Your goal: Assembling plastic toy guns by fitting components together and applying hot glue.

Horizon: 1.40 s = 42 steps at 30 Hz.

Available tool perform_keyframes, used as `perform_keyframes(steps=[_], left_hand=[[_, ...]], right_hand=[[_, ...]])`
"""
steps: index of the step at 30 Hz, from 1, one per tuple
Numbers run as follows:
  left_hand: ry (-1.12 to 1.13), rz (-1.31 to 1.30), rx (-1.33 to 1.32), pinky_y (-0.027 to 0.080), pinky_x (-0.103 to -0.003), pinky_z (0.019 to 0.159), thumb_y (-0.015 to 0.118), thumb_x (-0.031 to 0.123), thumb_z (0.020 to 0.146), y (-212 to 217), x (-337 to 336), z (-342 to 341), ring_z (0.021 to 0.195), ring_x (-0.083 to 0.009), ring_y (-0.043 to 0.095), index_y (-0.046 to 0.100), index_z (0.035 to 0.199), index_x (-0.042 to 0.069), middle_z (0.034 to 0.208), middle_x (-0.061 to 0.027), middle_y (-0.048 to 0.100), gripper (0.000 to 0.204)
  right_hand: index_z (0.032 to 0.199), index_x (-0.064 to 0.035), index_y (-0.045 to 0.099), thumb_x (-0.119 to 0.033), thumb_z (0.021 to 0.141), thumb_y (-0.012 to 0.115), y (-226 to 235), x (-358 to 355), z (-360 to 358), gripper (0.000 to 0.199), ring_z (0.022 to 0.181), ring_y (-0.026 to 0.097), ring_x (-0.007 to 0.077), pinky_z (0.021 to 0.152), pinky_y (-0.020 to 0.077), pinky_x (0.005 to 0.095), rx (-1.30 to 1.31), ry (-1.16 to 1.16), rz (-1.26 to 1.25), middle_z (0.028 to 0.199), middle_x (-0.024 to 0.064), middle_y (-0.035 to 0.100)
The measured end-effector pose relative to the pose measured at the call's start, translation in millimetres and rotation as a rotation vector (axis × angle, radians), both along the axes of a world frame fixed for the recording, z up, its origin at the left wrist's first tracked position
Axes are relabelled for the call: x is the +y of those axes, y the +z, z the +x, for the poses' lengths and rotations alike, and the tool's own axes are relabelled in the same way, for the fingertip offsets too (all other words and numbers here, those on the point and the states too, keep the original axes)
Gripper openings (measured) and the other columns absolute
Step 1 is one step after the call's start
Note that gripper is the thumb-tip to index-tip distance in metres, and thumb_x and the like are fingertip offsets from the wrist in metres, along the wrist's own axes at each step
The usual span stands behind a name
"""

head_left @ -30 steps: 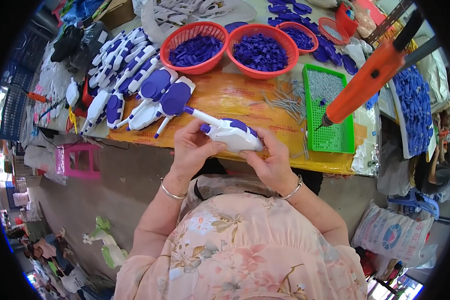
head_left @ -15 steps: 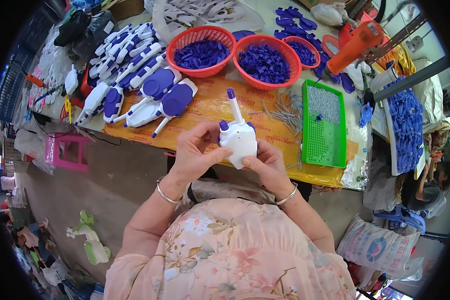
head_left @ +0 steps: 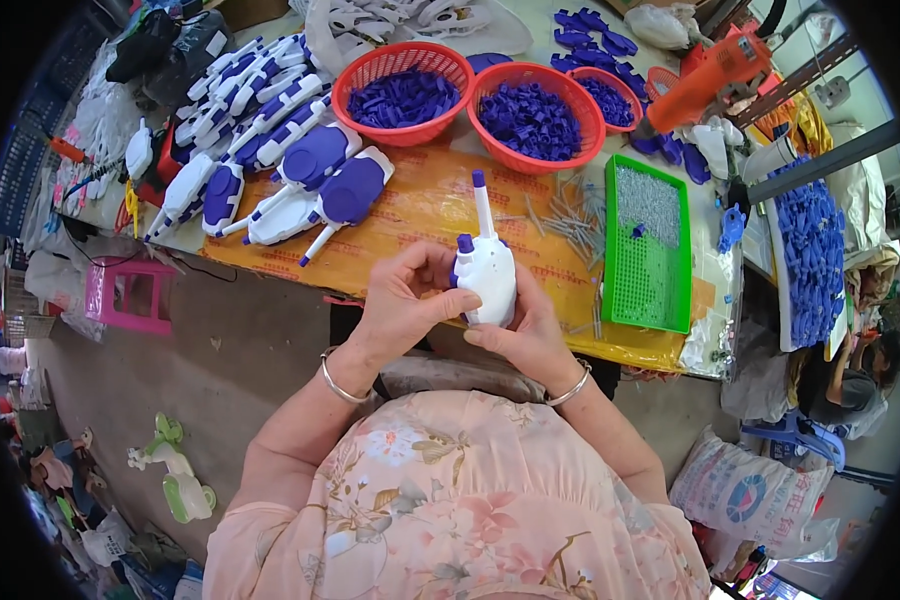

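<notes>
Above the table's front edge I hold a white-and-purple plastic body (head_left: pixel 492 280) in both hands. It stands upright, with a long white stem tipped purple on top and a short purple knob beside it. My left hand (head_left: pixel 408 300) grips its left side, thumb across the white face. My right hand (head_left: pixel 532 335) is closed round the lower right side, thumb at the bottom end. Both hands' rear fingers are partly hidden by the piece. Left of my hands, similar pieces lie piled, among them a purple-faced one (head_left: pixel 354 188) with its stem toward me.
Red baskets (head_left: pixel 448 128) (head_left: pixel 550 168) of small purple parts stand behind. On the right are a green tray (head_left: pixel 686 255) with small metal pieces, loose metal rods (head_left: pixel 575 215) and an orange power tool (head_left: pixel 715 75). A pink stool (head_left: pixel 130 295) stands on the floor, left.
Both hands have shifted the plastic body slightly right and turned it, so more of its purple left edge shows. My right thumb has slid left along its lower end.
</notes>
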<state>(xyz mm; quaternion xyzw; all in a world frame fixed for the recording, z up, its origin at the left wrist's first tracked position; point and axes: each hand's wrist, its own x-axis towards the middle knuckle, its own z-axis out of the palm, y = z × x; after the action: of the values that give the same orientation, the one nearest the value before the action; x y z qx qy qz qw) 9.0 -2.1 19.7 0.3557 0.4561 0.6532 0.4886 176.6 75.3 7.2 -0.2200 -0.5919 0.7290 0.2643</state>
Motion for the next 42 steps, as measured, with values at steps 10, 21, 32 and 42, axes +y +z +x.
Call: perform_keyframes(steps=[10, 21, 32, 42], left_hand=[[-0.139, 0.071, -0.124, 0.049, -0.028, 0.088, 0.072, 0.004, 0.082, -4.5, 2.9, -3.1, 0.098, -0.0124, 0.060, 0.052, 0.125, -0.001, 0.111, -0.0055, 0.061, 0.048], [0.055, 0.053, 0.180, 0.047, -0.026, 0.084, 0.074, 0.003, 0.075, 5.5, -8.3, -0.6, 0.091, -0.0106, 0.059, 0.056, 0.116, -0.003, 0.100, -0.0043, 0.063, 0.045], [0.006, -0.025, 0.228, 0.047, -0.025, 0.083, 0.076, 0.008, 0.074, 6.8, -7.0, -3.3, 0.090, -0.0095, 0.058, 0.061, 0.108, -0.002, 0.096, -0.0035, 0.064, 0.039], [-0.095, -0.079, 0.063, 0.049, -0.027, 0.087, 0.070, 0.009, 0.080, -6.8, -5.6, 0.7, 0.098, -0.0110, 0.058, 0.055, 0.118, -0.003, 0.107, -0.0052, 0.062, 0.043]], right_hand=[[0.123, -0.0008, 0.047, -0.062, 0.078, 0.053, -16.2, 4.0, 6.3, 0.076, 0.050, 0.051, 0.0200, 0.045, 0.0405, 0.0309, 0.493, 0.464, -0.885, 0.087, 0.0181, 0.059], [0.126, -0.0008, 0.051, -0.031, 0.096, 0.052, -2.2, -5.1, 7.6, 0.043, 0.091, 0.062, 0.0145, 0.075, 0.0530, 0.0286, 0.018, 0.040, -0.370, 0.104, 0.0074, 0.063], [0.118, 0.0022, 0.055, -0.022, 0.094, 0.060, 7.0, -5.7, 4.9, 0.035, 0.095, 0.057, 0.0097, 0.085, 0.0479, 0.0258, 0.034, -0.030, -0.095, 0.105, 0.0047, 0.062], [0.117, 0.0052, 0.057, -0.011, 0.090, 0.060, 6.4, -12.8, 9.2, 0.032, 0.086, 0.057, 0.0092, 0.077, 0.0474, 0.0239, -0.168, -0.212, 0.092, 0.095, 0.0040, 0.064]])
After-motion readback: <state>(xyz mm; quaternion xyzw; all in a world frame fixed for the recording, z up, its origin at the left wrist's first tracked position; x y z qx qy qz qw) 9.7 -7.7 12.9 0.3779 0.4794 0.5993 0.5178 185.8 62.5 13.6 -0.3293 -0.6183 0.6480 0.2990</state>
